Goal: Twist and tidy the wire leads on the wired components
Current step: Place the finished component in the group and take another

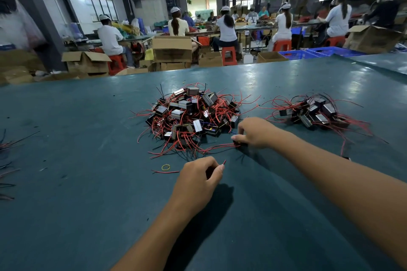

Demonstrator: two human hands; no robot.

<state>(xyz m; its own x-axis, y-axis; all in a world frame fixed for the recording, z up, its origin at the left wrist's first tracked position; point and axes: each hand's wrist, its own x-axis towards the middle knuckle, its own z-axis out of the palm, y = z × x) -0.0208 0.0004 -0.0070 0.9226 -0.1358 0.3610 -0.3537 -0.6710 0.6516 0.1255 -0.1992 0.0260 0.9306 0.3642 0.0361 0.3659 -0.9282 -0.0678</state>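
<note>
Wired components sit in two heaps on the green table [88, 182]: a big tangled pile [189, 114] straight ahead of me and a smaller pile [312, 111] off to my right, well apart from it. One component [239, 144] is under my right hand [255, 132], at the near right edge of the big pile; my fingers are curled down over its small black body, pinning it to the table, and its red leads [211, 148] trail leftwards into the fringe of the heap. My left hand [198, 177] is nearer me, fingers curled in, thumb and forefinger pinching the end of a red wire [224, 162]. I cannot tell for certain whether that wire belongs to the component under my right hand.

That doubt is the main risk. If the wire in my left hand is a neighbour's lead, twisting it will knot two parts together or drag others out of the heap. The trailing leads cross other strands, so a sharp pull could snag them, I think, or strain the wire where it joins the body. My left pinch sits right at the tip, so the wire could slip out once I start to twist. A yellow rubber band [165, 167] and a loose red wire [165, 171] lie just left of my left hand, where they could get caught up in the work.
</note>
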